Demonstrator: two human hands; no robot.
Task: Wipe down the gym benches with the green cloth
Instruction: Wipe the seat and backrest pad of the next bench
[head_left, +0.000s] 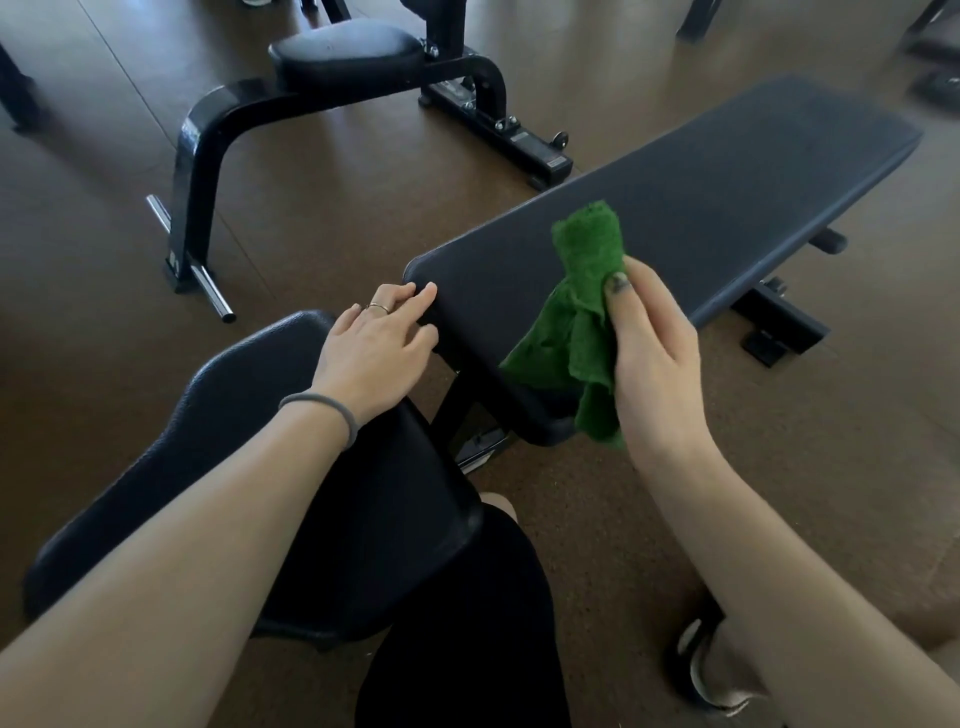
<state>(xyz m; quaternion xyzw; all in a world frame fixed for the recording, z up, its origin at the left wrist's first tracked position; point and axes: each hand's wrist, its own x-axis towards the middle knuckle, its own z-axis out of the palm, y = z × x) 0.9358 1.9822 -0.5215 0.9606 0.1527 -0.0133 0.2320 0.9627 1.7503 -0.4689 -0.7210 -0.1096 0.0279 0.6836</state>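
A long dark padded bench back (675, 208) stretches from the middle of the view toward the upper right. Its separate seat pad (249, 415) lies below my left arm. My right hand (654, 358) grips the bunched green cloth (576, 312) just above the near end of the long pad, and part of the cloth hangs down over the pad's edge. My left hand (379, 343) rests with relaxed fingers at the near corner of the long pad, over the gap between the two pads.
A second black bench (343, 52) with a curved frame (208, 156) and chrome pegs stands on the brown floor at the upper left. My knee in black clothing (467, 623) and my shoe (711, 670) are at the bottom. More equipment legs sit at the top edges.
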